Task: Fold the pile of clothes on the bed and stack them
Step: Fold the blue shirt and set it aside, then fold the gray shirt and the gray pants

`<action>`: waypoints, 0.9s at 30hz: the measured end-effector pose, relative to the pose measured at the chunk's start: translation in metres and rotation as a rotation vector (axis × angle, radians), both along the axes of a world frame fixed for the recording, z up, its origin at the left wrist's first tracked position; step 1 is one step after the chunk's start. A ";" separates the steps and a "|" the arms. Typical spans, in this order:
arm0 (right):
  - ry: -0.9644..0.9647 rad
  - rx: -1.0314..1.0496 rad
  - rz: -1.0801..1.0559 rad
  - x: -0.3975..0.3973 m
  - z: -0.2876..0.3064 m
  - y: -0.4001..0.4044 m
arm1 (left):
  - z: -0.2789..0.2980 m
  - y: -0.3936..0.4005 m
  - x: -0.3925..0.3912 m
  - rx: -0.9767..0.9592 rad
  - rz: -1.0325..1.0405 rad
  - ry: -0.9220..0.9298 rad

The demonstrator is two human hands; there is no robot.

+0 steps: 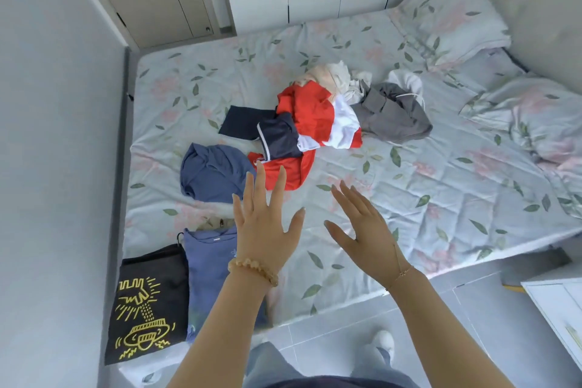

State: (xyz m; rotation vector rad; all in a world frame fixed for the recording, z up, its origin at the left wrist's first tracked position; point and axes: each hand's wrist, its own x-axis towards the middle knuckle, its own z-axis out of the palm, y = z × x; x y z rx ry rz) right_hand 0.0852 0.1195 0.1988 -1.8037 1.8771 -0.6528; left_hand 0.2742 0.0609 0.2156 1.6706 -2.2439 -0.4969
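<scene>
The pile of clothes [327, 110] lies unfolded mid-bed [441, 186], a red-and-white garment [315, 123] just beyond the left hand [264, 224], whose grip is wide with fingers spread, holding nothing. The right hand [365, 227], beside it over bare sheet, is equally wide and empty. A loose blue top [211, 173] lies left of the fingertips; a folded blue shirt [211, 277] and black printed shirt [148, 305] lie nearer the wrist.
</scene>
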 end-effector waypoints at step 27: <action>0.032 0.015 -0.036 -0.338 0.030 -0.047 | 0.002 -0.054 -0.339 0.009 -0.058 0.064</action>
